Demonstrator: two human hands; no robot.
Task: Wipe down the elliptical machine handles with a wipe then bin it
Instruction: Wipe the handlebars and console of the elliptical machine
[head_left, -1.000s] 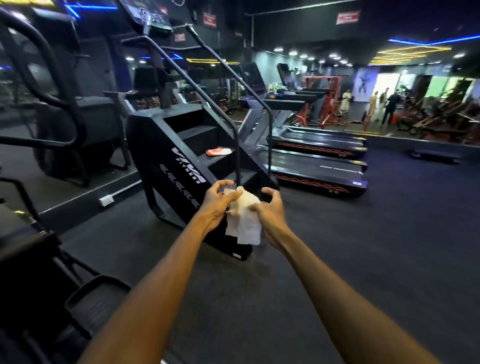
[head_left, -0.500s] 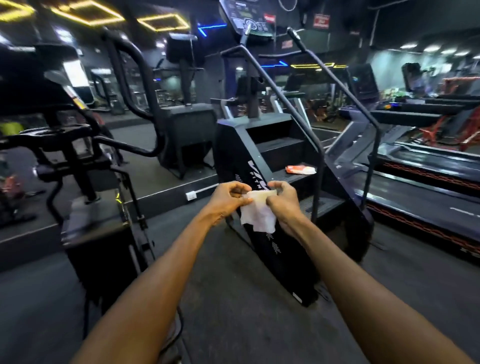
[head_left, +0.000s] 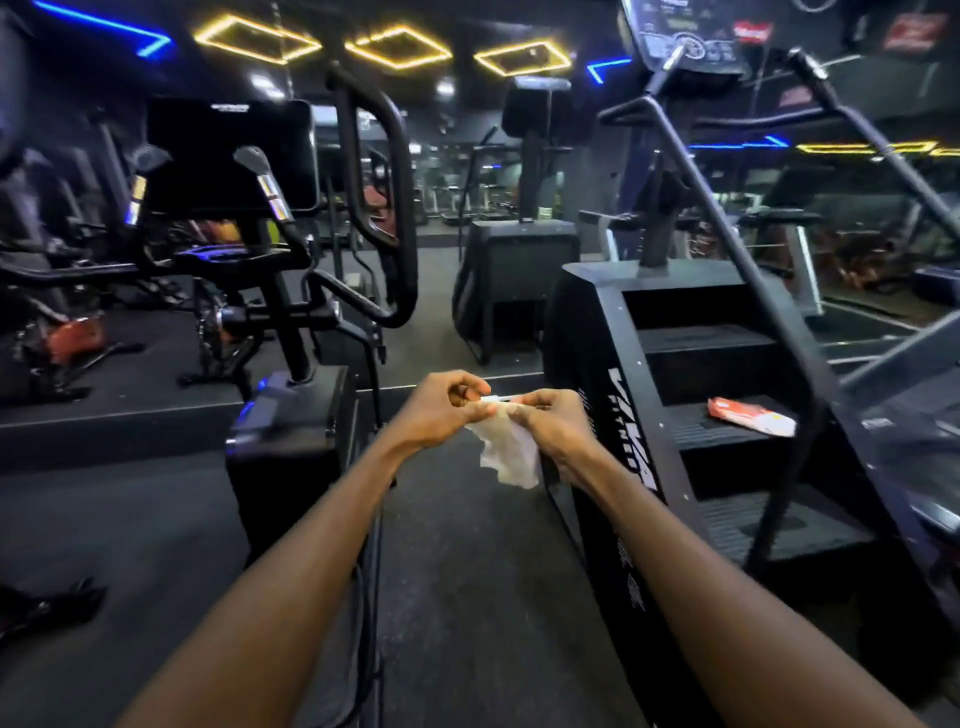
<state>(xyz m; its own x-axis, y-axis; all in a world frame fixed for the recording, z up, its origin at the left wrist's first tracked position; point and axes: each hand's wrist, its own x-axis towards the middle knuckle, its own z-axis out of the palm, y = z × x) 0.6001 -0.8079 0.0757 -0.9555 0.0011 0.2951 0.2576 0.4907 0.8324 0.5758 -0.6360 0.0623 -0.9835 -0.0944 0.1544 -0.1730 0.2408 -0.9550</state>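
A white wipe hangs crumpled between my two hands at the centre of the view. My left hand pinches its top edge, and my right hand pinches the same edge from the right. The black elliptical machine stands just left of my hands. Its curved black handle rises above and behind them, and a short grip with a silver band sticks up near the dark console.
A black stair climber stands close on the right, with a red and white wipe packet on one step and long handrails. Another machine stands ahead. Dark floor runs between the two machines.
The view has swung left, so the elliptical now stands in front and the stair climber sits at the right. My hands have kept hold of the wipe and drawn its top edge out.
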